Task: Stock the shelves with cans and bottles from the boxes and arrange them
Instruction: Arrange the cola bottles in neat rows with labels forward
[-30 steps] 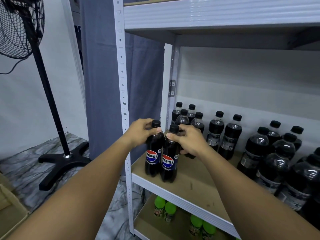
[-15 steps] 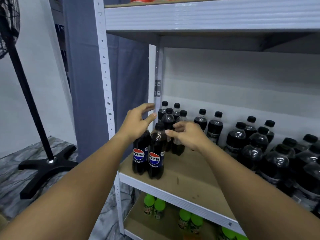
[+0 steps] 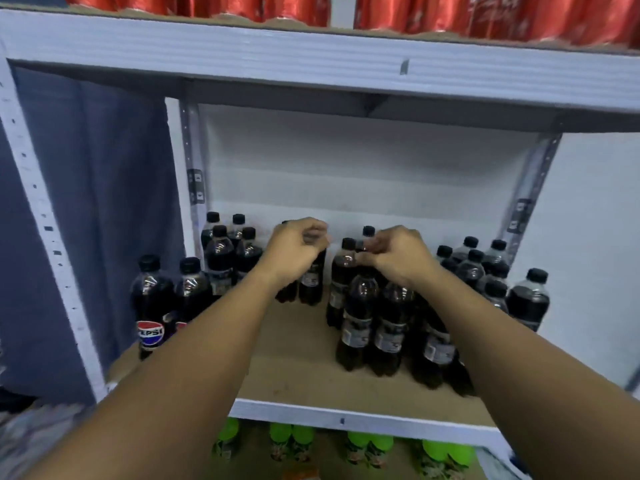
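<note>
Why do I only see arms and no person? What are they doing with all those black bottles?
The camera sits on the person's head and looks forward and down, so you see only their two arms, as if you were them. They stand at a shelf full of dark cola bottles. The left hand curls over the top of one bottle in the middle. The right hand curls over the tops of a bunch of bottles further right. Two bottles with Pepsi labels stand at the front left. Red cans sit on the shelf above, and green-capped bottles on the one below.
</note>
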Available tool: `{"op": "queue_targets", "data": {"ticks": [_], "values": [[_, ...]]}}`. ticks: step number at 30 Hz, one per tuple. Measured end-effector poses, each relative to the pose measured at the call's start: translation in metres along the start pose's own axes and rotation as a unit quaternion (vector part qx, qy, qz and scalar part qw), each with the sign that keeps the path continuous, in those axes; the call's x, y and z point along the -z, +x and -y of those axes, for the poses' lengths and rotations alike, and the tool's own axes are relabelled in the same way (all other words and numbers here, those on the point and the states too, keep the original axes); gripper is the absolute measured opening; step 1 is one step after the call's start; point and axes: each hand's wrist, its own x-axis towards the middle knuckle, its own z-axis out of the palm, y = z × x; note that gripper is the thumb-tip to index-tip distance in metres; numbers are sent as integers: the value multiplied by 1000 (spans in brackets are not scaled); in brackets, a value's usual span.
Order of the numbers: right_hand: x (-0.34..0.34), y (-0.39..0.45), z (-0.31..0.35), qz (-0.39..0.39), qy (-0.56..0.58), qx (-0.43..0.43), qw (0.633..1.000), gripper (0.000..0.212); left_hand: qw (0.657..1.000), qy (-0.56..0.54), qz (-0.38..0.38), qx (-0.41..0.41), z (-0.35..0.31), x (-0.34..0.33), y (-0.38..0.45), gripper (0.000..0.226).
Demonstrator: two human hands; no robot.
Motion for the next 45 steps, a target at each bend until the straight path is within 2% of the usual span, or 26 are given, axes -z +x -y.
{"op": "queue_targets", "data": {"ticks": [2,4,7,10,13,15,18,22,26,29,33,35,39,41,45], "values": [[11,-3,-19,-13,-48,-19,999,26,999,-14,20,21,-7,-28,1,26],[16,-5,-34,-19,-83,-35,996,31,997,-39,42,46,-9,-53,1,31],[12,-8,-49,-9,-86,-55,995,35,996,-3,56,67,-9,-78,-4,46],[3,-9,-59,-8,-85,-62,994,32,997,6,30,68,-7,-89,-8,33],[0,-10,-65,-28,-30,-64,997,35,997,18,41,62,-7,-88,-7,20],[4,-12,-66,3,24,-76,997,33,994,21,88,60,-5,-81,-3,17],[9,-10,-69,52,92,-94,990,34,985,-25,147,83,0,-70,0,25],[4,-7,-69,27,102,-116,988,39,990,-24,97,96,-2,-74,-3,43],[-3,-9,-72,-46,105,-150,982,46,996,-4,30,89,-7,-83,-6,26],[-4,-9,-77,-37,130,-146,980,41,994,-4,65,84,-9,-77,-5,22],[2,-12,-78,-9,141,-123,982,24,986,-15,140,89,-6,-65,-4,47],[1,-10,-77,-18,119,-119,986,30,989,-16,121,87,-4,-69,-4,52],[-5,-7,-73,-52,59,-124,989,48,997,-8,9,81,-6,-80,-6,35],[-5,-5,-76,-42,79,-128,988,42,997,-13,16,79,-5,-80,-5,28],[2,-3,-83,10,143,-129,981,28,990,-31,102,88,-3,-70,-3,30]]}}
